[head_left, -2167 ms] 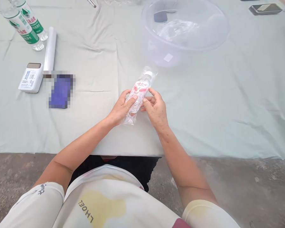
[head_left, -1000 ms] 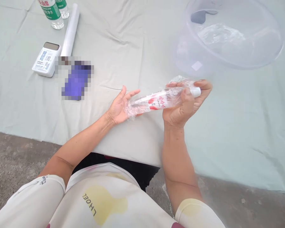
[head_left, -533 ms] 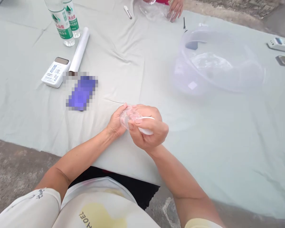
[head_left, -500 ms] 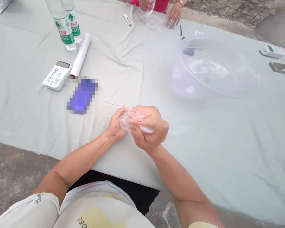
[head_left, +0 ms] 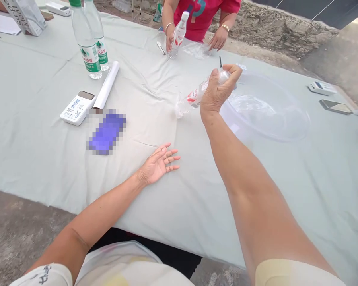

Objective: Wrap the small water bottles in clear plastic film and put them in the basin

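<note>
My right hand [head_left: 217, 88] grips a clear plastic bottle [head_left: 193, 96] with a red-and-white label around its upper end, near the left side of a translucent plastic basin [head_left: 295, 137]. The bottle tilts, its base pointing left and down toward the cloth. My left hand [head_left: 158, 163] lies palm up on the pale tablecloth [head_left: 197, 198], fingers spread, holding nothing. To its upper left is a blurred-out blue flat item [head_left: 107, 133].
Two green-capped water bottles [head_left: 90, 59] stand at left beside a white roll [head_left: 107, 85] and a white power bank [head_left: 78, 107]. Across the table a person in a red shirt holds another bottle [head_left: 178, 35]. A phone [head_left: 335, 106] lies at far right.
My hands have parted. The right one has carried the bottle forward and right toward the basin. My left hand has let go and opened. The person opposite has set their bottle upright.
</note>
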Motion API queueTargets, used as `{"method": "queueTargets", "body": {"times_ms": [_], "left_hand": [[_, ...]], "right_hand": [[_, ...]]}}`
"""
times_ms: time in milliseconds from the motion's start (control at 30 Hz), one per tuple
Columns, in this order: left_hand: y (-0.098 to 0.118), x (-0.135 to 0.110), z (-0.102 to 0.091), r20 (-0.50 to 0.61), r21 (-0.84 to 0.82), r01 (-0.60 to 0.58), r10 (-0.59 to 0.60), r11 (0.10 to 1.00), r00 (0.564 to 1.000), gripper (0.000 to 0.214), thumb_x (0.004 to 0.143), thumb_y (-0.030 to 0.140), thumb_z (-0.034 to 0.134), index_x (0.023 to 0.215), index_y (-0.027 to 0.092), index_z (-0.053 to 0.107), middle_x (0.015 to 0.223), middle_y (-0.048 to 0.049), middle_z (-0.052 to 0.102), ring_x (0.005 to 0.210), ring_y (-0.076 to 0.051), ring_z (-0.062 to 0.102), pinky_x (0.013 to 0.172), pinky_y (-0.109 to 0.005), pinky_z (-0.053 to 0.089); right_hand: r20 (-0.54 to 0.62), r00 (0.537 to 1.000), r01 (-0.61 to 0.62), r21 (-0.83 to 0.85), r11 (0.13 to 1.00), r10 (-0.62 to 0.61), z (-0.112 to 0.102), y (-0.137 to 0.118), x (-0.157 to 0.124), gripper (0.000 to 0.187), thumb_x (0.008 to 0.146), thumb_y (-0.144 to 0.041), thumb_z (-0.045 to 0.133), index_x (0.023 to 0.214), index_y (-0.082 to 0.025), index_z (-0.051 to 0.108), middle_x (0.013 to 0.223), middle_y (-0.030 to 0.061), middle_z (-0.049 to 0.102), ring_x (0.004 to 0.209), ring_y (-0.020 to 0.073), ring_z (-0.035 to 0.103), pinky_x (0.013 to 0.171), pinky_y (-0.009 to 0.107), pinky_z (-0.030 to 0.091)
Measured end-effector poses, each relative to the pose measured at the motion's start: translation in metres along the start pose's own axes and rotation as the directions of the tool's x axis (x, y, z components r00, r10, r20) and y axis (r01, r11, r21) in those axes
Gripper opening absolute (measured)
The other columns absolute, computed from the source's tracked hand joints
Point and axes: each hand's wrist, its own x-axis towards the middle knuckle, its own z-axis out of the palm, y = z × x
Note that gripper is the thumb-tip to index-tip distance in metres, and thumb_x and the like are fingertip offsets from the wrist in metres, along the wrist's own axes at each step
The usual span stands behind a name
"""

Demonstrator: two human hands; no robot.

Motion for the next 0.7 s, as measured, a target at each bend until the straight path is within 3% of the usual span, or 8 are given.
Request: {"method": "queueTargets", "body": {"times_ms": [33,67,100,133,233,333,567,700], "left_hand": [[0.001,0.001,-0.001,0.012,0.007,0.0,0.0,1.0,1.0,0.036,0.087,0.037,0.068,0.121,0.026,0.061,0.129,-0.0109,0.063,0.113,-0.026,0.064,0.093,-0.044,0.052],[0.001,0.001,-0.001,0.023,0.014,0.0,-0.001,1.0,1.0,0.035,0.087,0.037,0.069,0.12,0.025,0.062,0.127,-0.0109,0.063,0.111,-0.025,0.064,0.092,-0.042,0.052],[0.001,0.001,-0.002,0.031,0.019,0.0,0.0,1.0,1.0,0.034,0.087,0.036,0.069,0.118,0.024,0.062,0.126,-0.011,0.064,0.11,-0.025,0.064,0.09,-0.041,0.053],[0.001,0.001,-0.002,0.035,0.022,0.0,0.0,1.0,0.999,0.033,0.087,0.036,0.068,0.117,0.023,0.063,0.124,-0.011,0.065,0.109,-0.025,0.065,0.089,-0.04,0.053],[0.001,0.002,-0.003,0.034,0.025,-0.005,0.004,1.0,0.999,0.03,0.088,0.033,0.068,0.114,0.02,0.064,0.116,-0.011,0.067,0.104,-0.023,0.066,0.084,-0.037,0.053],[0.0,0.002,-0.003,0.035,0.027,-0.004,0.003,1.0,0.999,0.028,0.087,0.028,0.068,0.113,0.019,0.064,0.11,-0.0102,0.069,0.1,-0.022,0.067,0.081,-0.035,0.053],[0.003,0.002,-0.001,0.022,0.05,0.008,-0.01,0.999,1.0,0.029,0.084,0.019,0.069,0.112,0.019,0.063,0.105,-0.0088,0.07,0.097,-0.021,0.068,0.08,-0.035,0.053],[0.005,0.0,0.001,0.013,0.067,0.005,-0.005,0.998,1.0,0.03,0.084,0.018,0.069,0.113,0.019,0.062,0.106,-0.0085,0.07,0.097,-0.02,0.068,0.082,-0.034,0.052]], "right_hand": [[-0.157,0.987,-0.037,-0.018,0.999,0.034,0.005,0.001,0.01,0.05,0.1,-0.062,0.019,0.134,-0.035,0.044,0.131,0.0092,0.051,0.13,0.026,0.035,0.119,0.048,0.022],[-0.317,0.946,-0.082,-0.016,0.996,0.073,0.011,0.0,0.019,0.051,0.099,-0.063,0.02,0.132,-0.034,0.046,0.131,0.0088,0.052,0.125,0.0241,0.037,0.118,0.045,0.025],[-0.411,0.907,-0.114,-0.028,0.993,0.092,0.018,-0.002,0.026,0.053,0.098,-0.065,0.02,0.132,-0.033,0.047,0.131,0.0081,0.053,0.122,0.0224,0.039,0.117,0.042,0.027],[-0.422,0.902,-0.122,-0.051,0.991,0.09,0.025,-0.004,0.031,0.055,0.097,-0.067,0.021,0.132,-0.033,0.047,0.132,0.0072,0.053,0.122,0.0214,0.038,0.117,0.04,0.028],[-0.225,0.974,-0.075,-0.147,0.986,0.04,0.045,-0.013,0.038,0.055,0.096,-0.071,0.032,0.134,-0.034,0.048,0.13,0.0048,0.055,0.13,0.0243,0.038,0.113,0.044,0.032],[-0.047,0.999,-0.011,-0.172,0.985,0.003,0.056,-0.019,0.039,0.054,0.093,-0.066,0.046,0.136,-0.033,0.046,0.13,0.0062,0.054,0.128,0.0297,0.047,0.105,0.05,0.04],[-0.001,0.992,-0.126,-0.152,0.98,0.127,0.046,-0.021,0.036,0.06,0.095,-0.068,0.041,0.145,-0.036,0.034,0.143,0.0058,0.05,0.125,0.0267,0.048,0.107,0.046,0.039],[0.057,0.998,-0.007,-0.215,0.977,0.019,0.03,-0.027,0.031,0.065,0.09,-0.07,0.049,0.145,-0.038,0.036,0.146,0.0054,0.049,0.139,0.0306,0.038,0.108,0.047,0.038]]}}
